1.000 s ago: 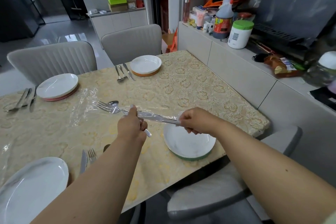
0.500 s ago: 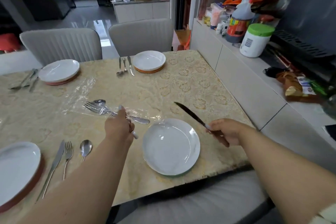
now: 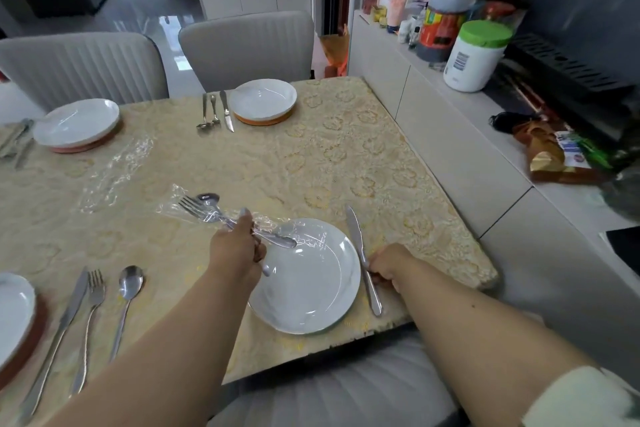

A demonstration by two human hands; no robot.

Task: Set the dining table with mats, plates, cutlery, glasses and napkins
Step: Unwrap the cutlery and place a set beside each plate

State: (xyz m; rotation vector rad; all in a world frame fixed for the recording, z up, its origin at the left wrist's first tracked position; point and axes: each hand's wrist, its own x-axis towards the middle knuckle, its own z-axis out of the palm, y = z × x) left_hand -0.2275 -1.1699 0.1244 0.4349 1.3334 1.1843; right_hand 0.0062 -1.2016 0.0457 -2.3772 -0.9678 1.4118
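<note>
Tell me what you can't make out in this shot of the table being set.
Head view only:
- Mat under the near plate: hidden by the plate.
- Near-left plate: cut off by the left edge.
- Cutlery beside the far-left plate: blurred, partly cut off.
- Right hand fingers on the knife: curled out of sight.

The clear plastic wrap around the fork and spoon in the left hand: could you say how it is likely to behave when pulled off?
The clear plastic wrap looks thin and crinkled, so it is probably floppy and very light. It drapes loosely past the left hand, so it may cling or snag on the fork tines. Its glossy surface suggests a slippery grip.
</note>
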